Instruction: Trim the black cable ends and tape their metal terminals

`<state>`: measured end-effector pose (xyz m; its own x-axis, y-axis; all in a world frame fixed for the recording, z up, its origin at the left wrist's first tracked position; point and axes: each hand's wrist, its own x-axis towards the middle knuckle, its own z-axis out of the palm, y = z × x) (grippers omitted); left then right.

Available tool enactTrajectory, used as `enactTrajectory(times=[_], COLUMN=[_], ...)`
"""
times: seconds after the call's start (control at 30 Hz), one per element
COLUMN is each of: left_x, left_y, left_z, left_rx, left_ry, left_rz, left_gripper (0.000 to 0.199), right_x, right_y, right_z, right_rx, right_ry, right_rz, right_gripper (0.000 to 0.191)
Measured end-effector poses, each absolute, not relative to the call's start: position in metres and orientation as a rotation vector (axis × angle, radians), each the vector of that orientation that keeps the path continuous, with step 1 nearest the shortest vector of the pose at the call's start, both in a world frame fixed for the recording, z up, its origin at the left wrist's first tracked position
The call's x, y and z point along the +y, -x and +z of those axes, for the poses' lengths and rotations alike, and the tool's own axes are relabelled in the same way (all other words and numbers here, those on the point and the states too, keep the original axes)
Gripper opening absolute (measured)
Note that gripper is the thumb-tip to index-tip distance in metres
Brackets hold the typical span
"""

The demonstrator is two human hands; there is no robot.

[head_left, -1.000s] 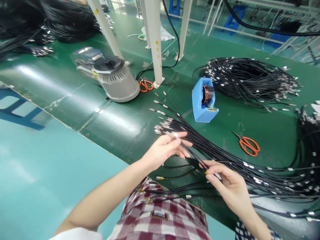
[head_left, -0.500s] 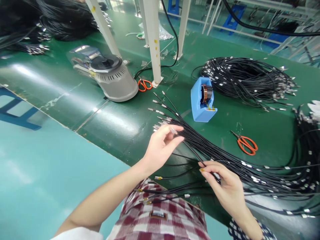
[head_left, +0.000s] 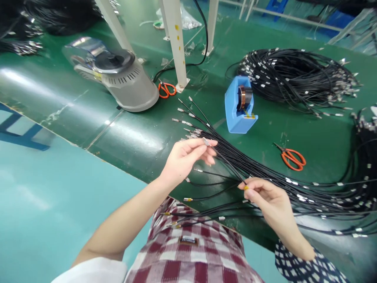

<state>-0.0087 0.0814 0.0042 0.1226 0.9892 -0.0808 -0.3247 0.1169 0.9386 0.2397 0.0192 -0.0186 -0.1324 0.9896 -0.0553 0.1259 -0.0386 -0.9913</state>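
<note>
Left hand point(head_left: 181, 160) is pinching a black cable point(head_left: 228, 162) near its tip point(head_left: 205, 140); right hand point(head_left: 272, 202), equally closed, is pinching it toward four o'clock. Loose cables point(head_left: 206, 198) toward seven o'clock are wearing yellow tape point(head_left: 189, 199); bundle ends point(head_left: 196, 133) toward eleven are showing none, seemingly remaining undone.

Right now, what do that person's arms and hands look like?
The left hand and right hand have five-fingered shapes and wear no gloves. The left arm is bare up to a plain white sleeve near the elbow. Past the right wrist comes a dark sleeve dotted with whitish blocky patches. I see no watch.
</note>
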Motion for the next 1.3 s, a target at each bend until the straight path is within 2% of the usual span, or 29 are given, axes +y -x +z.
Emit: enactTrajectory(times=[0.13, 0.23, 0.37, 0.6, 0.67, 0.83, 0.93, 1.03, 1.17, 1.3], left_x=[0.082, 0.080, 0.076, 0.069, 0.066, 0.058, 0.053, 0.052, 0.054, 0.064], left_y=[0.028, 0.046, 0.060, 0.063, 0.064, 0.062, 0.059, 0.057, 0.057, 0.055], left_z=[-0.002, -0.014, -0.033, -0.042, -0.044, -0.050, -0.051, -0.051, -0.049, -0.037], left_rx=[1.232, 1.396, 1.298, 1.143, 1.113, 1.110, 1.152, 1.152, 1.148, 1.110], left_ry=[-1.271, -1.550, -1.938, -2.121, -2.167, -2.287, -2.319, -2.282, -2.146, -1.960], left_rz=[1.192, 0.962, 0.569, 0.500, 0.537, 0.562, 0.527, 0.558, 0.667, 0.820], left_gripper=[0.021, 0.018, 0.016, 0.021, 0.019, 0.018, 0.017, 0.017, 0.021, 0.015], right_x=[0.020, 0.022, 0.028, 0.036, 0.038, 0.046, 0.050, 0.050, 0.049, 0.057], right_y=[-0.250, -0.254, -0.251, -0.246, -0.244, -0.233, -0.225, -0.215, -0.198, -0.191], right_z=[-0.024, -0.026, -0.026, -0.027, -0.028, -0.025, -0.019, -0.014, -0.016, -0.024], right_rx=[-1.301, -1.269, -1.264, -1.240, -1.330, -1.844, -1.955, -2.028, -2.227, -2.277], right_ry=[1.299, 1.330, 1.353, 1.399, 1.412, 1.362, 1.310, 1.213, 1.113, 1.120], right_rz=[1.260, 1.208, 1.180, 1.113, 0.989, 0.377, 0.288, 0.421, 0.852, 0.983], right_gripper=[0.004, 0.004, 0.006, 0.007, 0.005, 0.005, 0.004, 0.004, 0.007, 0.009])
